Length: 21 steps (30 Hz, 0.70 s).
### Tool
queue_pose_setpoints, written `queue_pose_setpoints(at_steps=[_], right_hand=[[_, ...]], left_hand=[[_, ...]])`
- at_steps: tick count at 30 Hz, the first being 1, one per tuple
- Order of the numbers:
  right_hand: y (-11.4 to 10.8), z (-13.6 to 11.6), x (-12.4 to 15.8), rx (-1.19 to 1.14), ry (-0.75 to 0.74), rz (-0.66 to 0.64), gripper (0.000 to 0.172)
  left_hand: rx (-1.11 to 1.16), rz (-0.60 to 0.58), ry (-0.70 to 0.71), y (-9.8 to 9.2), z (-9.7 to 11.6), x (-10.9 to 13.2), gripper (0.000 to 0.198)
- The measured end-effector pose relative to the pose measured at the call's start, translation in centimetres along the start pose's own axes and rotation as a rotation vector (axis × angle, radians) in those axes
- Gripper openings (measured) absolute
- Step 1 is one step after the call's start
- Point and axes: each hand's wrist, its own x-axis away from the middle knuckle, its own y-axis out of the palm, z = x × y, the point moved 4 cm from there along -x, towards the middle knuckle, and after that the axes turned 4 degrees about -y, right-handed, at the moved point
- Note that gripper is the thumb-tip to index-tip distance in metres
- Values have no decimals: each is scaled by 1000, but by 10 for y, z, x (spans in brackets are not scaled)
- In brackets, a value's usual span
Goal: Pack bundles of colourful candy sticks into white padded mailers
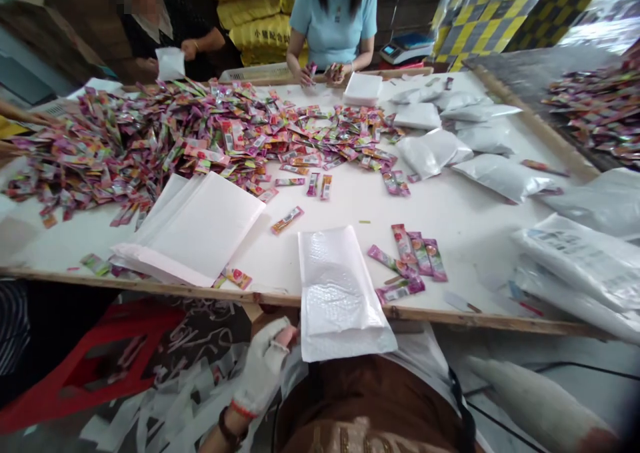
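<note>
A white bubble mailer (343,286) lies flat in front of me, its lower end hanging past the table's near edge. Just left of that end is my left hand (265,356), in a white glove with bare fingertips. Its fingers are curled together, and whatever they may hold is hidden. At the lower right, my right hand (535,399) is a white blur below the table edge, away from the mailer; its fingers are smeared by motion. Several purple and pink stick sachets (413,253) lie right of the mailer. More flat white mailers (200,226) are stacked on the left.
A large heap of sachets (150,133) covers the table's far left. Filled white packages (505,173) line the right side. Across the table, one person (335,19) holds sachets, another (170,33) a white mailer. A red stool (105,359) and paper strips (165,399) are below.
</note>
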Motion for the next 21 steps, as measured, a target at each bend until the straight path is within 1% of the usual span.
queue_pose_setpoints(at_steps=[1, 2, 3, 4, 5, 6, 7, 8, 9, 10, 11, 13, 14, 16, 18, 21], right_hand=[[3, -3, -3, 9, -32, 7, 30], [8, -12, -10, 23, -87, 3, 33], [13, -26, -21, 52, -160, 16, 36], [18, -42, -34, 115, -268, 57, 36], [23, -60, -47, 180, -403, 97, 37], [28, -76, -59, 229, -537, 126, 35], [32, -89, -69, 249, -662, 142, 33], [36, -98, -77, 238, -748, 148, 30], [38, -103, -83, 201, -789, 145, 25], [39, -104, -88, 146, -782, 139, 21], [40, -103, -92, 85, -721, 138, 18], [40, -95, -100, -28, -498, 125, 15], [41, -91, -104, -71, -371, 112, 16], [45, -84, -113, -147, -142, 67, 22], [50, -82, -123, -225, 29, 3, 26], [56, -80, -138, -291, 206, -77, 27]], left_hand=[[-172, 132, 150, -8, 2, -1, 23], [-326, 244, 305, -13, 5, -1, 25], [-452, 314, 460, -14, 8, -2, 34], [-551, 328, 606, -12, 11, -3, 41], [-623, 285, 733, -7, 13, -4, 45], [-669, 195, 832, -1, 14, -6, 46], [-692, 87, 895, 6, 15, -7, 46], [-690, -14, 919, 11, 16, -8, 44], [-664, -94, 901, 14, 17, -9, 41], [-612, -139, 846, 15, 19, -10, 37], [-538, -143, 765, 14, 21, -12, 31], [-382, -106, 542, 11, 25, -16, 24], [-314, -93, 425, 9, 26, -18, 23], [-218, -80, 220, 8, 28, -24, 30], [-184, -54, 91, 9, 30, -31, 36], [-229, 5, -3, 10, 33, -43, 36]])
